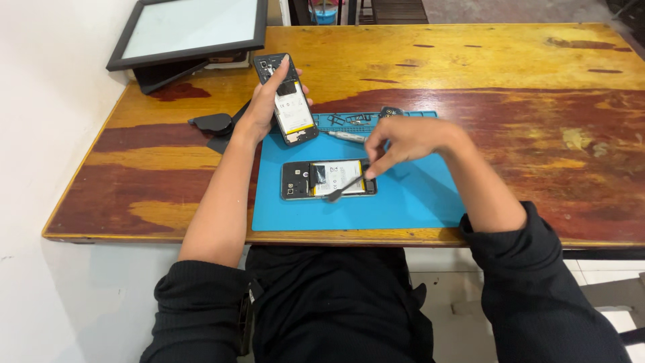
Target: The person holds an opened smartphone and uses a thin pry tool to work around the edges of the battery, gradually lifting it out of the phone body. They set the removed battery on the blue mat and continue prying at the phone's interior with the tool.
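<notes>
Worn wooden table (470, 60) in yellow and red tones carries a blue work mat (403, 202) near its front edge. At the far left corner stands a framed screen (191, 27). An opened phone (328, 179), back cover off, lies flat on the mat. The left hand (259, 111) holds a second opened phone (285, 99) raised above the mat's left corner, fingers wrapped around it. The right hand (403, 141) pinches a thin dark tool (346, 187), its tip resting on the flat phone.
</notes>
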Motion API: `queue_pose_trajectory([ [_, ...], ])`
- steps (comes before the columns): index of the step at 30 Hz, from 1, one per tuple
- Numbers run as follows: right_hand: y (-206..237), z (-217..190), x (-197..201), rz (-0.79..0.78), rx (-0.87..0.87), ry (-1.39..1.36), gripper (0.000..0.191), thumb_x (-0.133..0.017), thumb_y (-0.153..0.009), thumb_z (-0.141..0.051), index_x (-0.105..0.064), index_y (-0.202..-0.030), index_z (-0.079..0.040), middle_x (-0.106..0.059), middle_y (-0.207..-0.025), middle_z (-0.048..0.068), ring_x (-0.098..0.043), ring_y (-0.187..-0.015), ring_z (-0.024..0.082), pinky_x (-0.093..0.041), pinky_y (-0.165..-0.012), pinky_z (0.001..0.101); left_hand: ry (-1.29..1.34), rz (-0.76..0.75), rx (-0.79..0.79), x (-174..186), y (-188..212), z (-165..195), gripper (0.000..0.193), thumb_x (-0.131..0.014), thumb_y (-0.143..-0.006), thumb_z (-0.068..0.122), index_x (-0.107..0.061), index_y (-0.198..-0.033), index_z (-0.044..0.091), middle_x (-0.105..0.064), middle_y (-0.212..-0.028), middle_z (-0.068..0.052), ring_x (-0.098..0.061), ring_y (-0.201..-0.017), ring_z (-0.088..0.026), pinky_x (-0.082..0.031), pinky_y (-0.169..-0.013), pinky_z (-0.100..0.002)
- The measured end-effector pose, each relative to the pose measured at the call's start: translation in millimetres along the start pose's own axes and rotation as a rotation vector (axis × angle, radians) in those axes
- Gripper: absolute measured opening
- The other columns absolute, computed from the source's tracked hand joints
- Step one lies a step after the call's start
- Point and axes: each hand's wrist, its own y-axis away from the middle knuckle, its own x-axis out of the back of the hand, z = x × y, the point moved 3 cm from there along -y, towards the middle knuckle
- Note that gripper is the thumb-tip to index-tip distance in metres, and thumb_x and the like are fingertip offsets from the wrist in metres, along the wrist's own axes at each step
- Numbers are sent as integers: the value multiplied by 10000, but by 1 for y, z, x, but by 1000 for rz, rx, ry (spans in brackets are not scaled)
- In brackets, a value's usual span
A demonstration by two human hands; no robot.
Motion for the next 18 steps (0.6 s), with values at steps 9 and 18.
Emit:
queue_pose_trajectory([
  [9, -12, -33, -22, 179, 135, 96, 335, -804, -836, -393, -744, -773, -69, -670, -619, 40, -629, -594, 154, -473, -587, 334, 45, -33, -11, -1, 0, 1, 745, -619, -893, 670, -588, -1280, 33, -713, -923, -86, -777, -846, -213, -646, -761, -346],
  [18, 0, -39, 2, 471, 42, 233, 274, -820, -825, -351, -814, -880, -83, -732, -735, 109, -668, -638, 245, -503, -606, 370, -13, 0, 1, -3, 0, 2, 694, -609, -879, 663, -595, -1235, 68, -722, -903, -77, -788, -827, -201, -656, -748, -342],
])
